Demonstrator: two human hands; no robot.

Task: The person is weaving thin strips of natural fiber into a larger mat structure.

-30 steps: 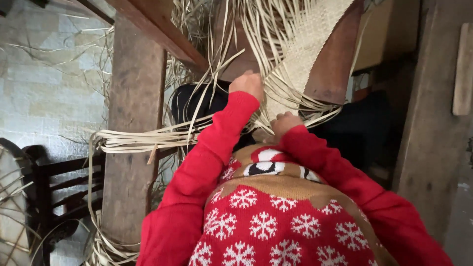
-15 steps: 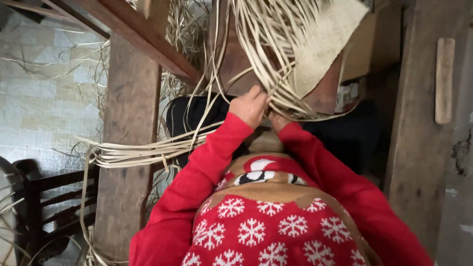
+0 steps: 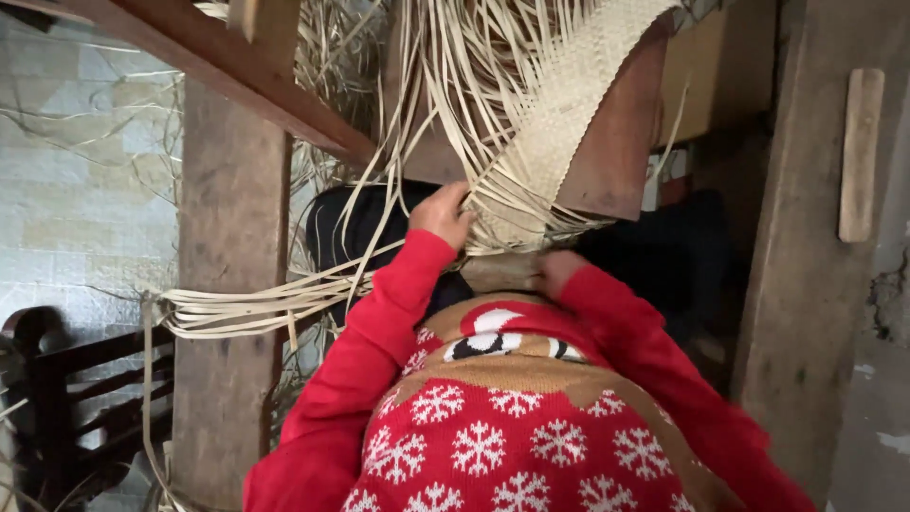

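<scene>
A: How many hands show, and what does each do?

B: Two. The left hand (image 3: 442,212) is raised to the loose cane strips (image 3: 445,104), its grip narrow, fingers curled in among the strands at the lower edge of the woven mat (image 3: 569,104). The right hand (image 3: 557,268) sits lower, just under the mat's frayed bottom edge; it is blurred, so I cannot tell whether its grip is wide or closed on anything.

A: Where is the woven piece?

B: One pale mat panel hangs at the top centre, draped against a reddish-brown board (image 3: 616,142). Uncounted loose strips fan from its left and lower edges.

A: And the separate strands?

B: One bundle of strips (image 3: 246,308) runs leftward from the hands, crossing the front of one upright wooden post (image 3: 232,284).

A: Other items?

B: One slanted wooden beam (image 3: 237,76) above the post, one dark wooden chair (image 3: 66,398) at lower left, one wooden plank (image 3: 806,284) at right. Both sleeves are red; the sweater (image 3: 493,436) bears white snowflakes.
</scene>
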